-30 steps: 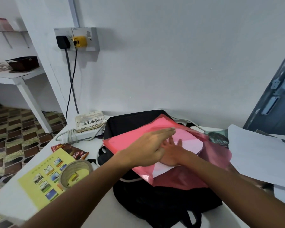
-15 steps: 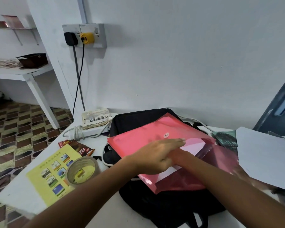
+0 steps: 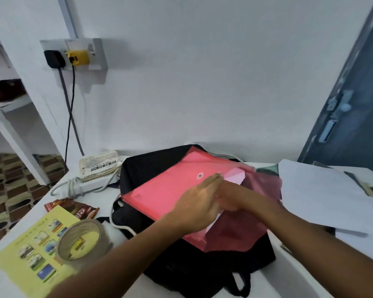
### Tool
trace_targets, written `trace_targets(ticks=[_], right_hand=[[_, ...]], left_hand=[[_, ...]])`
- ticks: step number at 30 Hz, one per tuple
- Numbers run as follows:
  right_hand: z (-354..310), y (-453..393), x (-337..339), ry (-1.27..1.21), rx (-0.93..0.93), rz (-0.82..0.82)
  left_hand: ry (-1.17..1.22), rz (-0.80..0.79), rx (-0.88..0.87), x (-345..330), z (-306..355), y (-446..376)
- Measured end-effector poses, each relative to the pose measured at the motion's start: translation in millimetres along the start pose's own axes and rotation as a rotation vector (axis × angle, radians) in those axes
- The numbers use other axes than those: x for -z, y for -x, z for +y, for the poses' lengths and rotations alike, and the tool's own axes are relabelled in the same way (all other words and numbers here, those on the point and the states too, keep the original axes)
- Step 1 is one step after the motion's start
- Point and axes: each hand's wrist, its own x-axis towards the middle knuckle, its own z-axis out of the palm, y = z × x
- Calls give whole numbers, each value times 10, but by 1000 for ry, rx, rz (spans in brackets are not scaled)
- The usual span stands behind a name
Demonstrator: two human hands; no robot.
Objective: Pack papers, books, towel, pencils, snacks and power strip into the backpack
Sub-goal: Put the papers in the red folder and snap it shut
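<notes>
So the black fabric backpack point(image 3: 181, 265) is lying flat on the white table point(image 3: 289, 276), with a pink translucent plastic envelope folder point(image 3: 159, 190) sitting on top of it. Left hand point(image 3: 198, 203) is lying flat on the folder, fingers straight, not gripping anything. Right hand point(image 3: 230, 196) is mostly tucked behind the left one by the folder's open flap, can't tell what its fingers are doing. White power strip point(image 3: 88, 183) is sitting near the wall, left of the backpack

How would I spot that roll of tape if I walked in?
Start at the black backpack on the white table. Left of it, a brownish tape roll lies flat on a yellow picture sheet. It is the only ring-shaped thing there.
</notes>
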Motion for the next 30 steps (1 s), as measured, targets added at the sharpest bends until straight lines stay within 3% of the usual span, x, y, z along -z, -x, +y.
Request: trace_targets(ticks=[5, 9, 11, 15, 21, 26, 30], right_hand=[[577, 356, -15, -85, -38, 273], [965, 784, -25, -252, -195, 640], [1168, 974, -74, -226, -340, 628], [1431, 1165, -378, -13, -544, 386], [1548, 1225, -630, -49, -582, 550], [1615, 1182, -698, 53, -528, 585], [1646, 1171, -636, -155, -562, 770]], left_hand=[[-42, -21, -17, -286, 178, -151], [-125, -131, 24, -614, 197, -308], [-141, -158, 47, -782, 176, -381], [-253, -268, 97, -989, 163, -474], [-283, -319, 161, -1025, 285, -470], [-326, -319, 210, -1048, 336, -422], [-385, -344, 233, -1108, 348, -403]])
